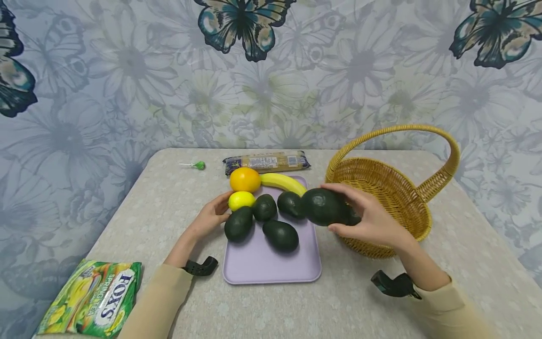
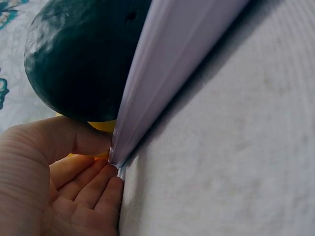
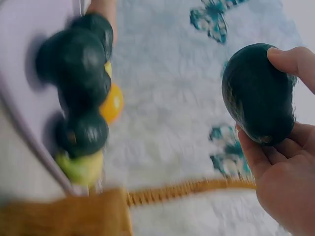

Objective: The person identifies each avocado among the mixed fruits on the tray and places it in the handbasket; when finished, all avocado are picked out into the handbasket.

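Observation:
My right hand (image 1: pixel 374 219) grips a dark green avocado (image 1: pixel 322 207), thumb and fingers on opposite sides. It is raised over the tray's right edge, beside the wicker basket (image 1: pixel 381 167). In the right wrist view the same avocado (image 3: pixel 258 93) shows whole against the wall. My left hand (image 1: pixel 209 216) holds the left rim of the lilac tray (image 1: pixel 271 270), beside a lemon (image 1: pixel 241 201). In the left wrist view its thumb (image 2: pixel 83 139) and curled fingers meet at the tray edge. Several more avocados (image 1: pixel 281 236) lie on the tray, with an orange (image 1: pixel 245 180) and a banana (image 1: pixel 282 181) behind them.
A packet of pasta (image 1: pixel 267 162) lies behind the tray. A green lollipop (image 1: pixel 199 165) is at the back left, and a green FOX'S candy bag (image 1: pixel 93 299) at the front left. The basket's tall handle (image 1: pixel 402 129) arches up on the right. A patterned wall stands behind the table.

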Demonstrator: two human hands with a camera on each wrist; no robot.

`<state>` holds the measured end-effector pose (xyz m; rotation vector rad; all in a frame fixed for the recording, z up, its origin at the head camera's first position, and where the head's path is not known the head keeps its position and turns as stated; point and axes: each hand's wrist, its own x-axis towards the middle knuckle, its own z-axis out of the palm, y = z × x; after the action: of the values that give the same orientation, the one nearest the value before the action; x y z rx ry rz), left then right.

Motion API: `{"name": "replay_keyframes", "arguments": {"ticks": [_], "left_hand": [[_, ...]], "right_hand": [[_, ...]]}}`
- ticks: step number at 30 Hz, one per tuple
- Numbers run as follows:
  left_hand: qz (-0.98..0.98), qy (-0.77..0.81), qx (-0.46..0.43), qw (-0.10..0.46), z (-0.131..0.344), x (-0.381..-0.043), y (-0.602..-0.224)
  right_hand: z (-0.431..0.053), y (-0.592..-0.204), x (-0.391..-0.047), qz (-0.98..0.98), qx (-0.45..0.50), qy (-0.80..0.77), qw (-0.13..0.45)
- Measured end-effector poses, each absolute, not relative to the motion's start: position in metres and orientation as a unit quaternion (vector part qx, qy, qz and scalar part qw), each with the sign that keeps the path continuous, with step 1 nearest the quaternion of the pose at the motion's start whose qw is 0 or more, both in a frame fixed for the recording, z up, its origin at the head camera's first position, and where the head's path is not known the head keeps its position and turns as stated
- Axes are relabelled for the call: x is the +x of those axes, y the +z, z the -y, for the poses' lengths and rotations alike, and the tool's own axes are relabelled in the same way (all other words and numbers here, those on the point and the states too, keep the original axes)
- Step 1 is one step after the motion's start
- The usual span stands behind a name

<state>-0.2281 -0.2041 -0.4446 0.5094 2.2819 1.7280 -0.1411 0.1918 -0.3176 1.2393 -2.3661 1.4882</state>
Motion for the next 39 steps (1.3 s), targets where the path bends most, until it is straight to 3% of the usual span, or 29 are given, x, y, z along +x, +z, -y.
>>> {"name": "replay_keyframes", "arguments": {"ticks": [7,17,24,39], "left_hand": [[-0.782,0.59,0.164,0.119,0.203,-0.227,-0.444],[-0.784,0.587,0.164,0.119,0.197,-0.229,-0.445],[-0.789,0.584,0.153,0.117,0.201,-0.228,-0.446],[-0.785,0.589,0.155,0.113,0.203,-0.224,-0.444]], "right_hand": [[-0.241,-0.318,-0.142,0.769,0.375,0.514,0.059],[-0.287,-0.332,-0.132,0.821,0.309,0.479,0.032],[-0.296,-0.342,-0.136,0.841,0.31,0.442,-0.018],[-0.295,-0.356,-0.135,0.871,0.288,0.396,-0.04]]}}
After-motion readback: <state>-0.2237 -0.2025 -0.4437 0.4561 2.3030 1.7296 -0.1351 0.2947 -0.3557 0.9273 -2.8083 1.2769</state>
